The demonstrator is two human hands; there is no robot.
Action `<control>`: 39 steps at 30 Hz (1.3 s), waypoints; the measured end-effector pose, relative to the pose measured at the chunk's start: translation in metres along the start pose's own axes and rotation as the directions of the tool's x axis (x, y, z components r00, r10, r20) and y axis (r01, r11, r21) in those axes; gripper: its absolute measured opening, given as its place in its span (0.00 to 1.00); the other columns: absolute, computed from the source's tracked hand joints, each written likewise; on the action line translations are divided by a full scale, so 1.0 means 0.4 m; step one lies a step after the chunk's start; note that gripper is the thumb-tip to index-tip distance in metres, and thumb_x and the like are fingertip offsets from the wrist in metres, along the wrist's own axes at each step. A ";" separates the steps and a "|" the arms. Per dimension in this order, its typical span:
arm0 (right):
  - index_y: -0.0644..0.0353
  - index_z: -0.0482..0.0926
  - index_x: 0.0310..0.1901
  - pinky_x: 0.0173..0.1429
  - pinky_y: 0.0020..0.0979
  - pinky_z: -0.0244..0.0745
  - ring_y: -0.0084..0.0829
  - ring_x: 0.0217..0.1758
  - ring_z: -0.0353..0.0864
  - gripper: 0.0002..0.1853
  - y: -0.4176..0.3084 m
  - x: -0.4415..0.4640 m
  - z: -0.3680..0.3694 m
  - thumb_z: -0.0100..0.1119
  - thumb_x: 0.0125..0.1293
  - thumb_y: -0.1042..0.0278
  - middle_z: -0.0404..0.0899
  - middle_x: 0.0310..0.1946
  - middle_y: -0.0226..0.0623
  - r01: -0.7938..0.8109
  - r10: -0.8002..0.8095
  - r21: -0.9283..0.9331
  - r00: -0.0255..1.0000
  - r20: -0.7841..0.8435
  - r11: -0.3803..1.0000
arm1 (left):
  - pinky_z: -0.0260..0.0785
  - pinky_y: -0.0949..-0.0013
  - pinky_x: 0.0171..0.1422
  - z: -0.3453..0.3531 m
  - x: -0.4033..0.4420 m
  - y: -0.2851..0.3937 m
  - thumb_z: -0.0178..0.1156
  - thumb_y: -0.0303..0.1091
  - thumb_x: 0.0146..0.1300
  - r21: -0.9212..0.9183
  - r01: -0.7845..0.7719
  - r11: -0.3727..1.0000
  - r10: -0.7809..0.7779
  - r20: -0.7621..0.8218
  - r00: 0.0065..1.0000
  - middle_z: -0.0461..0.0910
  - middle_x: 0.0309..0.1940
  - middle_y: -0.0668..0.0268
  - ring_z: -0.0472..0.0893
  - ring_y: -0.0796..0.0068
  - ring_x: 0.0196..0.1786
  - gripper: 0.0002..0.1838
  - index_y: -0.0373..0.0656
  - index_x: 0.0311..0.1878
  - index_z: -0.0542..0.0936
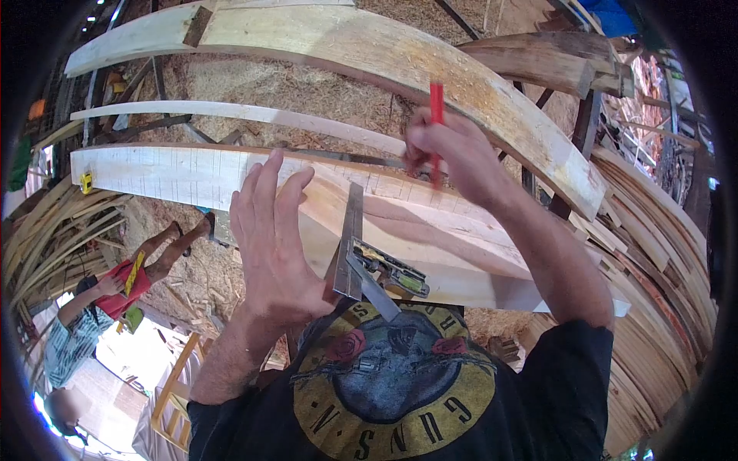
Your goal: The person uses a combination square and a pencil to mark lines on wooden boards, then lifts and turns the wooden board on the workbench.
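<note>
A red pencil [437, 101], probably a carpenter's pencil, is gripped upright in my right hand [455, 150]. Its lower end, blurred, is above the light wooden beam [161, 175], which bears many thin pencil lines across its face. My left hand [269, 230] has its fingers stretched out over the beam's near side. Beside its palm is a combination square [354, 230], its steel blade lying across the beam and its head with a level vial [392, 273] toward my body. Whether the thumb's base presses on the square, I cannot tell.
A thick curved timber [330, 34] and a thin curved strip [231, 111] lie beyond the beam. A yellow tape measure [86, 182] sits at its left end. Stacked planks [653, 284] fill the right. At left a person [92, 307] holds a yellow object.
</note>
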State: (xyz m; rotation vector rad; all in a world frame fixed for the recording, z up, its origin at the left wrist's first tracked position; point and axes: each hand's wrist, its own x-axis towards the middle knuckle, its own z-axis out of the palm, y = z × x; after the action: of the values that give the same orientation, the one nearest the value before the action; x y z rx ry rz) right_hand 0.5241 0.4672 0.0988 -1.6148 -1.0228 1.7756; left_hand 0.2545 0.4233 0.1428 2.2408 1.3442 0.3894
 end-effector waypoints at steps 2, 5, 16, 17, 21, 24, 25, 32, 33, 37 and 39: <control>0.62 0.81 0.42 0.44 0.33 0.75 0.28 0.36 0.78 0.10 -0.046 -0.088 -0.024 0.62 0.68 0.64 0.80 0.32 0.36 -0.064 0.068 -0.031 0.984 0.165 0.997 | 0.49 0.34 0.76 -0.001 -0.002 0.002 0.73 0.67 0.45 -0.008 0.012 1.000 -0.012 0.003 1.000 0.58 0.76 0.39 0.59 0.32 0.76 0.60 0.39 0.76 0.64; 0.62 0.80 0.49 0.43 0.36 0.80 0.35 0.38 0.84 0.16 -0.013 -0.208 0.004 0.68 0.62 0.66 0.80 0.35 0.41 0.323 -0.238 -0.330 0.932 0.274 0.887 | 0.47 0.33 0.79 -0.002 -0.002 0.004 0.72 0.65 0.49 0.008 0.015 1.000 -0.015 -0.003 1.000 0.57 0.77 0.38 0.58 0.32 0.77 0.61 0.36 0.79 0.59; 0.58 0.79 0.55 0.39 0.42 0.83 0.44 0.42 0.86 0.27 -0.016 -0.283 0.108 0.76 0.55 0.60 0.79 0.46 0.40 0.382 -0.264 -0.630 0.924 0.278 0.676 | 0.54 0.33 0.77 0.008 -0.013 0.012 0.73 0.62 0.56 -0.001 0.028 1.000 -0.027 -0.197 0.980 0.58 0.75 0.29 0.63 0.28 0.75 0.59 0.24 0.75 0.60; 0.58 0.79 0.56 0.39 0.41 0.83 0.44 0.43 0.86 0.27 -0.018 -0.282 0.110 0.75 0.56 0.61 0.79 0.46 0.40 0.383 -0.263 -0.644 0.924 0.279 0.662 | 0.54 0.33 0.77 0.007 -0.017 0.008 0.75 0.60 0.55 -0.011 0.033 0.999 -0.034 -0.198 0.980 0.58 0.75 0.29 0.62 0.28 0.76 0.59 0.24 0.75 0.60; 0.60 0.79 0.56 0.38 0.41 0.83 0.43 0.42 0.86 0.26 -0.022 -0.280 0.118 0.73 0.56 0.64 0.79 0.47 0.41 0.383 -0.279 -0.643 0.924 0.262 0.663 | 0.54 0.33 0.78 0.009 -0.034 -0.022 0.81 0.50 0.49 -0.113 0.035 0.993 -0.058 -0.204 0.977 0.54 0.76 0.29 0.60 0.29 0.77 0.63 0.23 0.77 0.54; 0.61 0.79 0.57 0.37 0.40 0.83 0.43 0.41 0.86 0.27 -0.047 -0.278 0.115 0.72 0.55 0.65 0.79 0.46 0.42 0.388 -0.284 -0.602 0.922 0.265 0.698 | 0.54 0.36 0.80 -0.009 -0.046 -0.048 0.85 0.42 0.44 -0.249 0.083 0.965 -0.113 -0.107 0.988 0.51 0.77 0.30 0.58 0.30 0.78 0.69 0.22 0.79 0.46; 0.61 0.80 0.57 0.37 0.40 0.83 0.43 0.40 0.86 0.27 -0.045 -0.276 0.115 0.72 0.54 0.65 0.80 0.44 0.42 0.390 -0.281 -0.609 0.921 0.271 0.691 | 0.53 0.37 0.81 -0.012 -0.048 -0.055 0.86 0.39 0.43 -0.292 0.112 0.950 -0.134 -0.058 0.989 0.50 0.78 0.30 0.57 0.31 0.79 0.71 0.22 0.79 0.44; 0.64 0.82 0.51 0.34 0.38 0.82 0.40 0.36 0.86 0.22 -0.010 -0.266 0.130 0.72 0.53 0.69 0.82 0.37 0.41 0.527 -0.404 -0.579 0.850 0.339 0.622 | 0.60 0.45 0.80 0.038 -0.065 -0.087 0.86 0.36 0.43 -0.504 0.091 0.859 -0.157 -0.091 0.983 0.53 0.77 0.30 0.61 0.36 0.79 0.74 0.22 0.80 0.38; 0.65 0.83 0.50 0.33 0.37 0.82 0.40 0.35 0.86 0.20 -0.009 -0.263 0.135 0.72 0.54 0.70 0.82 0.37 0.41 0.550 -0.435 -0.571 0.834 0.339 0.609 | 0.60 0.45 0.80 0.039 -0.067 -0.090 0.86 0.36 0.44 -0.510 0.094 0.855 -0.160 -0.088 0.983 0.53 0.76 0.31 0.62 0.35 0.78 0.74 0.22 0.80 0.38; 0.65 0.83 0.48 0.30 0.36 0.81 0.39 0.32 0.86 0.17 -0.031 -0.237 0.156 0.72 0.56 0.73 0.82 0.35 0.42 0.549 -0.459 -0.557 0.833 0.308 0.623 | 0.61 0.45 0.80 0.060 -0.073 -0.095 0.85 0.37 0.45 -0.503 0.121 0.856 -0.196 -0.098 0.976 0.56 0.76 0.31 0.63 0.35 0.78 0.73 0.24 0.80 0.37; 0.65 0.83 0.48 0.29 0.36 0.81 0.38 0.31 0.86 0.16 -0.049 -0.218 0.166 0.72 0.57 0.73 0.82 0.35 0.41 0.551 -0.468 -0.550 0.831 0.300 0.628 | 0.61 0.45 0.79 0.049 -0.075 -0.092 0.84 0.36 0.46 -0.566 0.142 0.812 -0.223 -0.076 0.972 0.56 0.76 0.32 0.64 0.36 0.78 0.72 0.25 0.81 0.37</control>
State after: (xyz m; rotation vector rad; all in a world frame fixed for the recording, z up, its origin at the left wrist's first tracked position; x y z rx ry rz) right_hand 0.4696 0.3969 0.1657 -1.3216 -2.0645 1.2035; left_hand 0.2226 0.4061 0.1066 1.6074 1.2901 0.7713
